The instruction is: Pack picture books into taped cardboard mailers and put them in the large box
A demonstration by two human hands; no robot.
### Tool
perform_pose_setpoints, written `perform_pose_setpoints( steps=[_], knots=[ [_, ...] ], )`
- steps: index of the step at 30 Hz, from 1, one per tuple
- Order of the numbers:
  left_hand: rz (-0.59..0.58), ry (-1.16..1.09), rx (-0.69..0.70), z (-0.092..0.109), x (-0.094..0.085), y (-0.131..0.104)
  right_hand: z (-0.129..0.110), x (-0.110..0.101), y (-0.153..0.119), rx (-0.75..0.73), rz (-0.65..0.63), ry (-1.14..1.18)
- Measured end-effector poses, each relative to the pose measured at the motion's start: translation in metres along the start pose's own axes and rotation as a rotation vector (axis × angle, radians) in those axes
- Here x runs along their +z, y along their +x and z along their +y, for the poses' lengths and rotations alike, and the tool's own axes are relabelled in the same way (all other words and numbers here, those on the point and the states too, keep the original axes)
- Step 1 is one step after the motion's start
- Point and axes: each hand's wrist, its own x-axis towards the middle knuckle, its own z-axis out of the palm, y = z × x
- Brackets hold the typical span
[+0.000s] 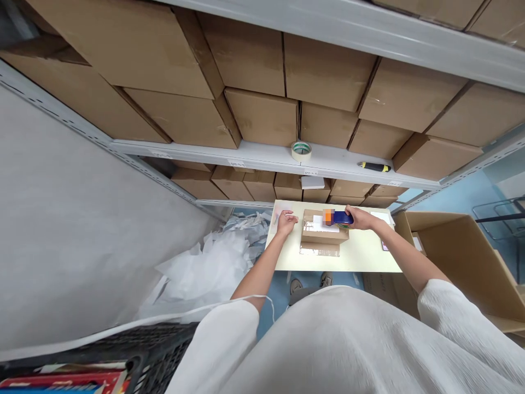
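A small cardboard box [324,236] with a white label [318,223] and shiny tape lies on the cream table [361,257]. My right hand [357,218] is closed around a dark blue tape dispenser [342,218], held over the right part of the box top. The dispenser's left end is orange and pixelated. To the left of the box, my left hand [287,221] hovers apart from it, fingers partly curled and spread, with nothing visible in them.
Shelves [266,160] of cardboard boxes stand beyond the table, holding a tape roll [301,150] and a yellow-black cutter [374,167]. White sheets [209,262] pile up at left. A large open carton [463,251] is at right, a black crate [164,355] at lower left.
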Motion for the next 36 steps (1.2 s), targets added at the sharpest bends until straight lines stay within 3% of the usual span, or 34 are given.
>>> perform_pose_setpoints(
  steps=[8,17,22,27,30,33,36],
  knots=[
    [0.034,-0.022,0.015,-0.025,0.001,0.004,0.005,0.008,0.006,0.008,0.007,-0.052],
    [0.055,0.137,-0.097,-0.045,0.023,0.001,0.002,0.011,0.006,0.031,0.023,-0.063],
    [0.127,0.169,0.064,-0.046,0.019,-0.007,-0.001,0.011,0.003,0.038,0.039,-0.036],
    [-0.054,0.201,0.075,-0.03,0.019,-0.015,0.001,0.014,0.003,0.039,0.043,0.012],
    [-0.129,0.362,0.272,-0.014,0.022,-0.021,0.001,0.017,0.004,0.024,0.043,0.051],
    [-0.383,0.571,0.467,-0.001,0.029,-0.027,-0.002,0.019,0.006,-0.001,0.054,0.072],
    [-0.553,0.787,0.482,0.004,0.033,-0.029,-0.003,0.018,0.007,-0.001,0.036,0.046]
  ],
)
